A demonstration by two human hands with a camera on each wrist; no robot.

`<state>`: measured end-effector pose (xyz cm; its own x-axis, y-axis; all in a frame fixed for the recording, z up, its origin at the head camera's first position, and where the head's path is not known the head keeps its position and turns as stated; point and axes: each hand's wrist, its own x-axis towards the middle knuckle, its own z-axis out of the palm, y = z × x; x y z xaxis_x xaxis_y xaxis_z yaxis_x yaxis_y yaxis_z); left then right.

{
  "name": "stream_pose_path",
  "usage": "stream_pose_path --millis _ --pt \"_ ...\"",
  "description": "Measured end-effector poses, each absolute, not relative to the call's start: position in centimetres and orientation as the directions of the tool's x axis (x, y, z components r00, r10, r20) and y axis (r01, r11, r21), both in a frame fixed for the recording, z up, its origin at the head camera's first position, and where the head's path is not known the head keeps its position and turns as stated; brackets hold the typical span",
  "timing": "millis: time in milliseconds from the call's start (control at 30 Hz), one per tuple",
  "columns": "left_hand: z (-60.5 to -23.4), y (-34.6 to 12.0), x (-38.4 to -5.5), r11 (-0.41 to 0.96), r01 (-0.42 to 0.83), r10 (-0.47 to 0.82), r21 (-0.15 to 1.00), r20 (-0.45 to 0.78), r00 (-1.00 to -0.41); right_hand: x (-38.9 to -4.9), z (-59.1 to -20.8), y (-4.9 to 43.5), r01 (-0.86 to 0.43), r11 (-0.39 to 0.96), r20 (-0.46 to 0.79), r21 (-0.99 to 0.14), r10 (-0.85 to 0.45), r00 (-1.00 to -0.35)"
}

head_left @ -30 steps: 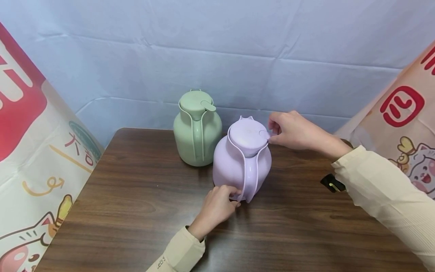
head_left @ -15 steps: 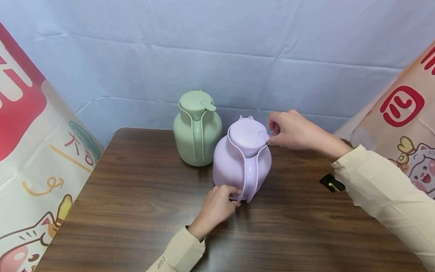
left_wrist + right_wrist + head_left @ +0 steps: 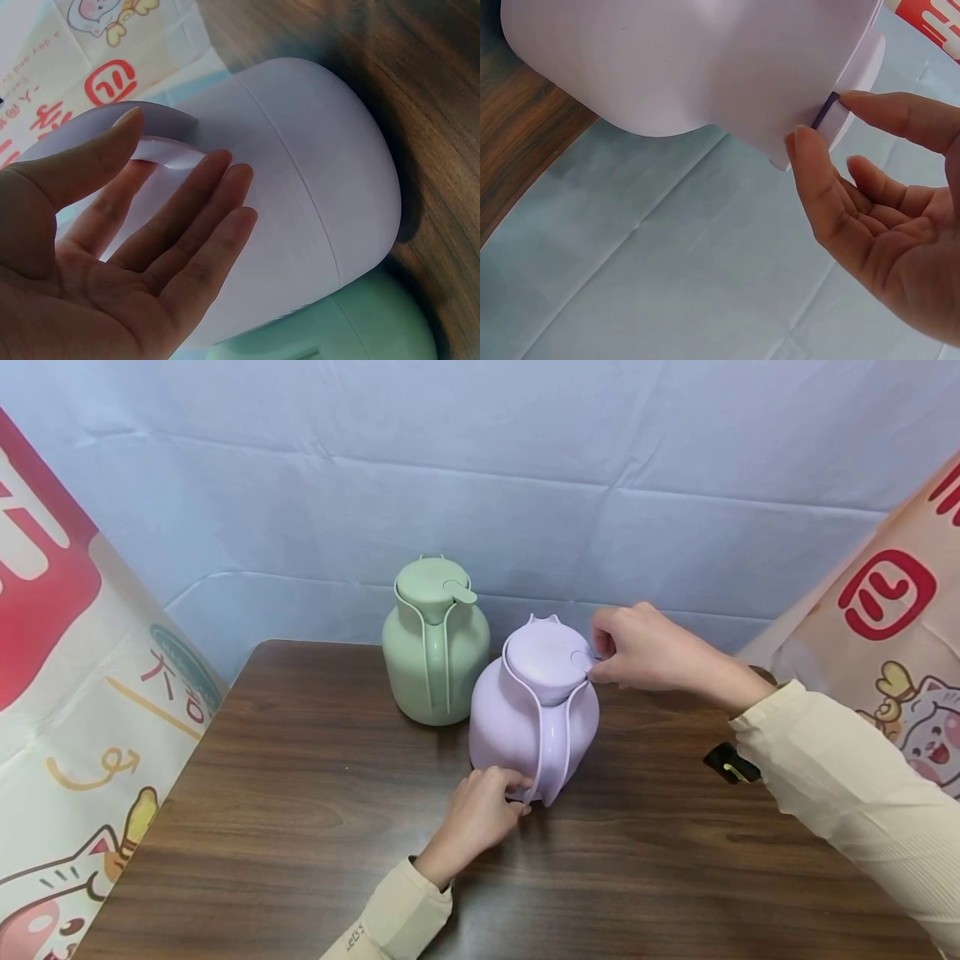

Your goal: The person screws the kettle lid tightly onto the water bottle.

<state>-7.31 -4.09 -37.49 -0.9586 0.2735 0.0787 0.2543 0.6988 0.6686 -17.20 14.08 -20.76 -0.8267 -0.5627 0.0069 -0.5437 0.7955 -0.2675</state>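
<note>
A lilac vacuum jug (image 3: pixel 502 727) stands upright on the wooden table, its handle (image 3: pixel 553 747) facing me. My left hand (image 3: pixel 480 814) pinches the handle low down between thumb and index finger; in the left wrist view its other fingers (image 3: pixel 214 244) stretch out beside the jug's body. At the jug's top right, my right hand (image 3: pixel 645 647) pinches the small tab (image 3: pixel 581 660) of the round lid (image 3: pixel 546 652). The right wrist view shows the thumb (image 3: pixel 900 120) at the lid's edge, the index fingertip by the rim below and a dark slit between them.
A matching green jug (image 3: pixel 431 668) stands just behind and left of the lilac one. By the right sleeve lies a small black object (image 3: pixel 731 764) with a yellow-green mark. Pale cloth (image 3: pixel 480 485) hangs behind the table (image 3: pixel 315 827), with printed cartoon sheets on both sides.
My right fingertips have shifted very slightly left against the lid tab. The left hand and both jugs keep their places.
</note>
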Motion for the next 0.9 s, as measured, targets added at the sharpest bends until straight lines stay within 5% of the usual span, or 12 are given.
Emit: stream_pose_path --millis 900 --pt "-37.45 -4.01 -7.19 0.705 0.256 0.269 0.662 0.085 -0.96 -16.81 -20.47 13.61 -0.492 0.791 -0.071 -0.364 -0.55 -0.832"
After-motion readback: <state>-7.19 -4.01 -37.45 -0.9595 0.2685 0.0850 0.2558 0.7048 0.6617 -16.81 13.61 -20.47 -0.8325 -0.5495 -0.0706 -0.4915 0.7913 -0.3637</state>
